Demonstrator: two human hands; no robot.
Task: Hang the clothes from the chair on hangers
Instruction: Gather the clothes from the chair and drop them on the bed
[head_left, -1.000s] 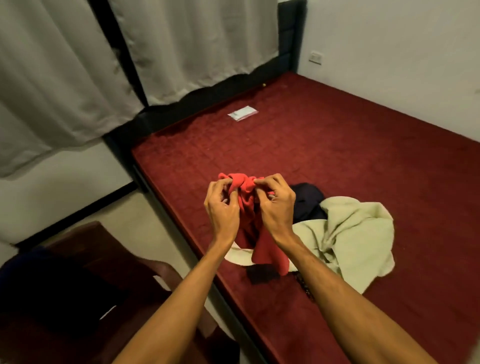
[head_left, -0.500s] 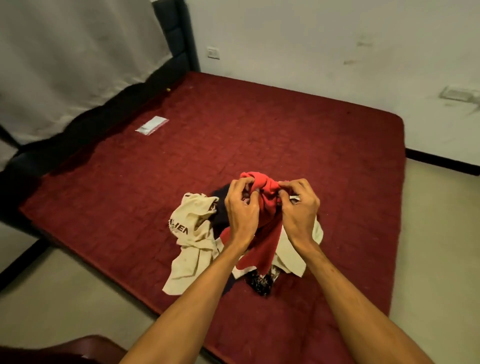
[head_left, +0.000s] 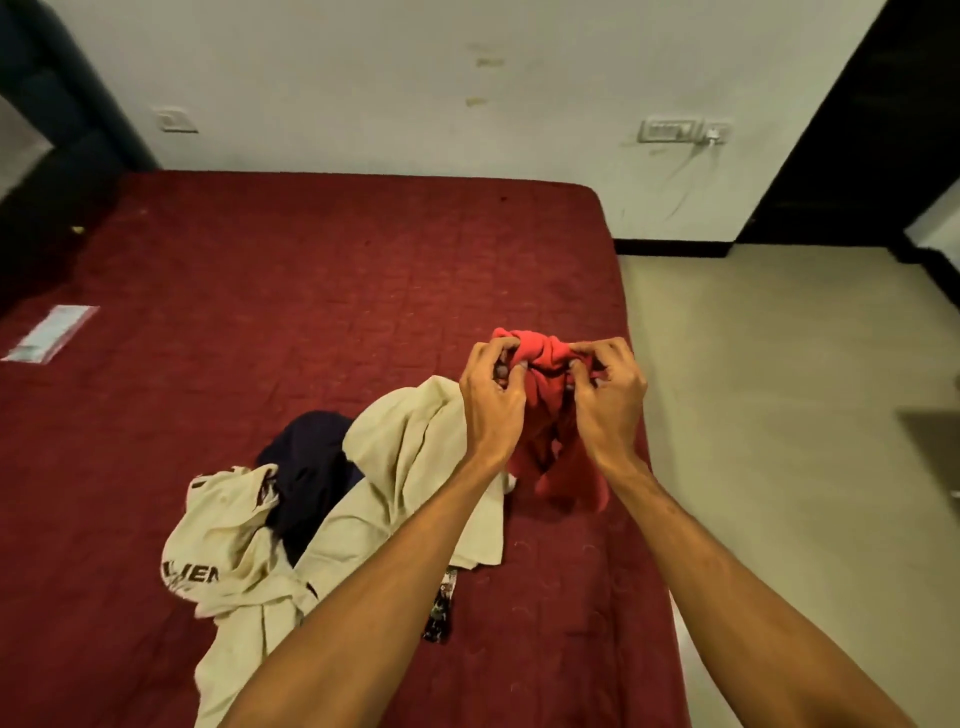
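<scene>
we are holding a bunched red garment (head_left: 540, 395) above the near right part of the bed (head_left: 322, 291), both hands raised. the left hand (head_left: 488, 400) is pinching the twisted top edge with its fingers closed on the cloth, and the right hand (head_left: 608, 400) is pinching the same edge just beside it, likewise closed on the cloth. the rest of the garment is hanging down between the wrists. a cream shirt (head_left: 395, 467) and a dark garment (head_left: 306, 467) are lying in a heap on the bed to the left. no hanger is showing. we are judging the risk as follows: the top is still knotted, so pulling it apart could tighten the twist, and a slipped pinch would be dropping it onto the heap.
</scene>
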